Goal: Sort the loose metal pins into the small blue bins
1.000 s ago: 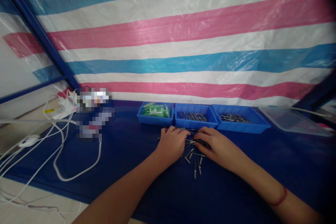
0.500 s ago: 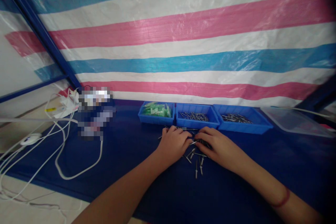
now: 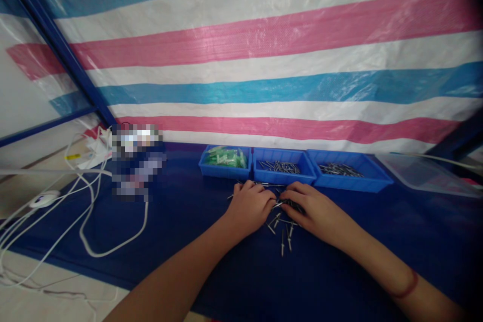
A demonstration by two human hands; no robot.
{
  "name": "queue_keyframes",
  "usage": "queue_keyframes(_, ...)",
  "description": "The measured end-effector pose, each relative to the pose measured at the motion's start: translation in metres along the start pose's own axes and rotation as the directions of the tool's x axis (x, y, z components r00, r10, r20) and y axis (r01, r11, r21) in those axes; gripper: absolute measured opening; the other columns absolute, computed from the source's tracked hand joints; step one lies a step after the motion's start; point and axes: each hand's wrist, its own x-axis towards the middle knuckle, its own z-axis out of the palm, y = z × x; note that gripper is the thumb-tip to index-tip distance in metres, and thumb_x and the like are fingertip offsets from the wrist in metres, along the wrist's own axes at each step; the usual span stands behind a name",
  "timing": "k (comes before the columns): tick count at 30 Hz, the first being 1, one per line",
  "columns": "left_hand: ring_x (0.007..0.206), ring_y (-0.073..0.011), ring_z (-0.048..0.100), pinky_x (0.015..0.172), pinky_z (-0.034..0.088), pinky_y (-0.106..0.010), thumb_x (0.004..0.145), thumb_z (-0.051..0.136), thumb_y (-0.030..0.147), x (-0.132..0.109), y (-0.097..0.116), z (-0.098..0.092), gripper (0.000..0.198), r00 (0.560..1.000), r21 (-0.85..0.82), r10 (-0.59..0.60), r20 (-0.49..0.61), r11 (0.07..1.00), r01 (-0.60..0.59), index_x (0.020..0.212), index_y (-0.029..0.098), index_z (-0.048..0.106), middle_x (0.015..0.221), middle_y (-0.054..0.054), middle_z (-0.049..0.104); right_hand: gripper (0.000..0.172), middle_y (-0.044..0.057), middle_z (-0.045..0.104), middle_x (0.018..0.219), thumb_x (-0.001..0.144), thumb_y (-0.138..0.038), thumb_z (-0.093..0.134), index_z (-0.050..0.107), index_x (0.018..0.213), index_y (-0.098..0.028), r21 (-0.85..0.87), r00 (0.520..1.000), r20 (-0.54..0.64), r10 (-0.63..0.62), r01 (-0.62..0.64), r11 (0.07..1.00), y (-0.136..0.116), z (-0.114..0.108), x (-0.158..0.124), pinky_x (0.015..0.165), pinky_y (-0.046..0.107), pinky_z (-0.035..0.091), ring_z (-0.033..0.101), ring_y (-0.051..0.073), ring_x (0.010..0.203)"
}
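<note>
Loose metal rivets (image 3: 283, 244) lie in a pile on the blue tabletop (image 3: 173, 221), partly under both hands. My left hand (image 3: 249, 207) rests over the pile's left side, fingers curled, its thumb and index fingertips close together at the rivets. My right hand (image 3: 315, 211) is bent over the right side, with dark rivet stems showing between thumb and fingers. The two hands' fingertips nearly meet. Behind them stand three blue bins: the left bin (image 3: 225, 173) holds green packets, while the middle bin (image 3: 285, 178) and the right bin (image 3: 349, 182) hold metal rivets.
White cables (image 3: 90, 231) and a power strip (image 3: 96, 158) are at the left, beside a blurred-out patch. A clear plastic sheet or lid (image 3: 426, 176) lies at the right. A striped tarp (image 3: 264, 40) hangs behind, with blue frame posts at both sides.
Both hands have stayed almost in place. A rivet near the right hand's thumb shows more plainly, and a few rivets between the hands have shifted slightly.
</note>
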Motion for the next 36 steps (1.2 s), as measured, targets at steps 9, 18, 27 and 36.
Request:
queue_keyframes(9,0.097,-0.0215,0.049,0.08,0.036,-0.036,0.095,0.037,0.035,-0.0006,-0.0009,0.0021,0.028,1.0,0.012,0.005,0.0,1.0,-0.005,0.099,0.027,0.063,0.099,-0.002,0.063,0.019,0.007,0.06,0.091,0.088,-0.026,0.049,0.065,0.097,-0.022,-0.007,1.0,-0.002,0.0,0.0,1.0,-0.0017,-0.0005,0.0,0.078,0.036,0.049,0.059,0.02,0.085)
queue_keyframes(18,0.095,-0.0207,0.05,0.079,0.036,-0.036,0.095,0.037,0.032,-0.0001,-0.0022,0.002,0.027,1.0,-0.012,0.008,-0.011,1.0,-0.008,0.097,0.027,0.063,0.097,-0.001,0.064,0.018,0.007,0.061,0.093,0.089,-0.024,0.047,0.065,0.093,-0.022,-0.014,0.999,0.037,0.011,-0.01,1.0,-0.0012,0.0018,0.0002,0.078,0.037,0.05,0.059,0.02,0.085)
queue_keyframes(27,0.095,-0.0214,0.05,0.079,0.037,-0.037,0.095,0.036,0.032,-0.0009,-0.0016,0.001,0.028,1.0,-0.024,0.019,-0.012,1.0,-0.02,0.098,0.027,0.063,0.098,-0.002,0.064,0.018,0.007,0.061,0.093,0.088,-0.022,0.047,0.064,0.093,-0.022,0.003,0.999,0.035,0.013,-0.013,1.0,-0.002,0.0013,0.0001,0.077,0.037,0.049,0.058,0.02,0.085)
queue_keyframes(36,0.098,-0.021,0.056,0.083,0.04,-0.037,0.089,0.047,0.022,0.0033,-0.0029,0.0049,0.02,0.996,-0.199,-0.009,-0.089,0.98,-0.009,0.1,0.025,0.063,0.101,-0.001,0.066,0.017,0.007,0.062,0.093,0.089,-0.025,0.049,0.065,0.09,-0.02,0.048,1.0,-0.004,0.018,-0.018,0.999,-0.0048,0.0031,0.0013,0.077,0.036,0.048,0.058,0.02,0.086)
